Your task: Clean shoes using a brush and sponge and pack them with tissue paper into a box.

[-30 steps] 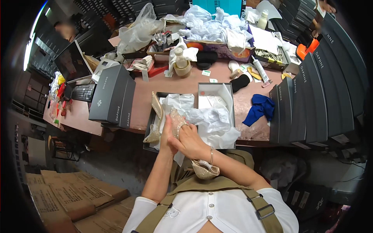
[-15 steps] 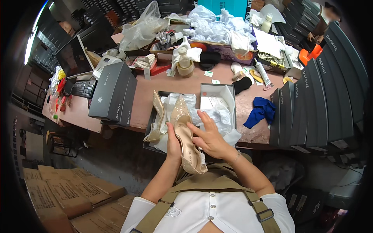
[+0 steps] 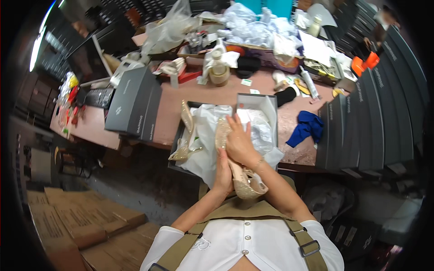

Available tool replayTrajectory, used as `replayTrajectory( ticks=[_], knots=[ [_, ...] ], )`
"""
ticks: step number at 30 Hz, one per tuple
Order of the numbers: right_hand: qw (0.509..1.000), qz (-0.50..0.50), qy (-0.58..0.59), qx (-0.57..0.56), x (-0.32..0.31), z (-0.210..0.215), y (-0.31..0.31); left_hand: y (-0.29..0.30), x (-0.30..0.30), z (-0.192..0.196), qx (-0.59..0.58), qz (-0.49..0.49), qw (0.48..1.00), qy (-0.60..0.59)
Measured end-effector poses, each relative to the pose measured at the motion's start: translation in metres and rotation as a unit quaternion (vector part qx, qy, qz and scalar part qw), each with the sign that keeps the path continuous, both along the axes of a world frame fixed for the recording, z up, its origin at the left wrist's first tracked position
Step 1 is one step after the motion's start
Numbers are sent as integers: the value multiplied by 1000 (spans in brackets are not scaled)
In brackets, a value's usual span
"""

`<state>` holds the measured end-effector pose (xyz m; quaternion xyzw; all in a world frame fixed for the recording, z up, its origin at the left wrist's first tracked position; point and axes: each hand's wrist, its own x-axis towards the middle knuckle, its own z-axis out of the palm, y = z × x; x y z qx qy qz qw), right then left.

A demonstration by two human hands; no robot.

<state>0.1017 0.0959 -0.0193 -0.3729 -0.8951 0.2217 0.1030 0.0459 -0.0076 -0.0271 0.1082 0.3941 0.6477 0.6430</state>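
Note:
A glittery gold pointed shoe (image 3: 247, 186) is held over an open shoebox, its toe pointing away from me and its heel end near my lap. My left hand (image 3: 223, 175) is closed round its left side. Across the toe part lies my right hand (image 3: 242, 143), its fingers stretched out and a little apart, touching the shoe; the hand covers much of the upper. The matching gold shoe (image 3: 181, 153) rests on its side at the left of the grey shoebox (image 3: 177, 168). White tissue paper (image 3: 209, 118) fills the box beside it.
Grey lidded shoeboxes (image 3: 131, 106) stand at the left, and a tall row of them (image 3: 357, 126) lines the right. A blue cloth (image 3: 306, 128) lies near that row. Behind are a bottle in a tape roll (image 3: 219, 74), a white tube (image 3: 310, 82) and crumpled paper (image 3: 253, 29). Cartons (image 3: 77, 221) sit lower left.
The shoe has moved right and turned more onto its side. My right hand has shifted from the insole to over the toe part. Tissue now lies more openly in the box.

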Motion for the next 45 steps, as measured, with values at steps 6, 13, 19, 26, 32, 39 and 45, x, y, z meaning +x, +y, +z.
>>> replayTrajectory(
  ticks=[6, 13, 19, 26, 32, 39, 45],
  knots=[
    [944, 24, 271, -185, 56, 17, -21, 7, -31, 7, 20, -27, 998, -52],
    [965, 51, 253, -56, 75, 46, -54, 38, -56, 30, 118, 44, 951, -281],
    [910, -34, 324, -258, 89, 18, -62, 40, -55, 53, 221, -99, 965, -104],
    [961, 37, 233, 148, 67, 28, -56, 43, -33, 42, 144, -76, 986, -37],
    [981, 3, 160, 108, 93, 15, -6, 0, -137, 23, -14, -19, 601, 799],
    [998, 4, 45, -52, 87, -48, 5, -33, -162, -16, -126, -135, 714, 675],
    [921, -162, 253, -250, 103, -43, -9, 14, -131, -73, -86, 191, 957, 201]
  ],
)
